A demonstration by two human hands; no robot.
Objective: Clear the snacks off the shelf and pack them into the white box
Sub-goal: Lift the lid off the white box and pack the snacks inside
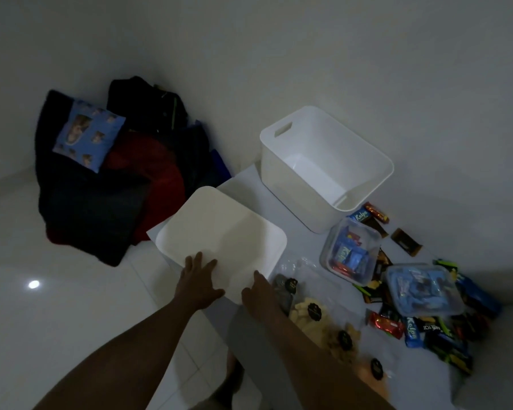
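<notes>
Dim light throughout. At far left, a heap of dark fabric [95, 208] is seen on the white tiled floor [71, 306], piled into the wall corner, with a small blue printed cushion [88, 134] lying on top of it. Next, a flat white rectangular lid with rounded corners [219, 232] is positioned over the left end of the low white shelf [299, 244]. The left hand [197, 284] is laid flat on the lid's near edge, fingers straight and spread, nothing gripped. The right hand [258, 291] is placed at the same edge just beside it. One digit is seen on top of the lid and the rest are hidden, so whether the lid is pinched cannot be told. Further back and right, the open white plastic box with a slot handle [323, 161] is stood upright on the shelf near the wall, its bare bottom visible. The snacks are all noted outside it, on the shelf to its near right: clear bags of pale pieces with dark round labels [305, 312] beside the right forearm, a clear tub of blue packets [348, 253] just beside the box's near corner, a second lidded clear tub [424, 288] further right, and loose wrapped bars [385, 322] scattered around both tubs.
</notes>
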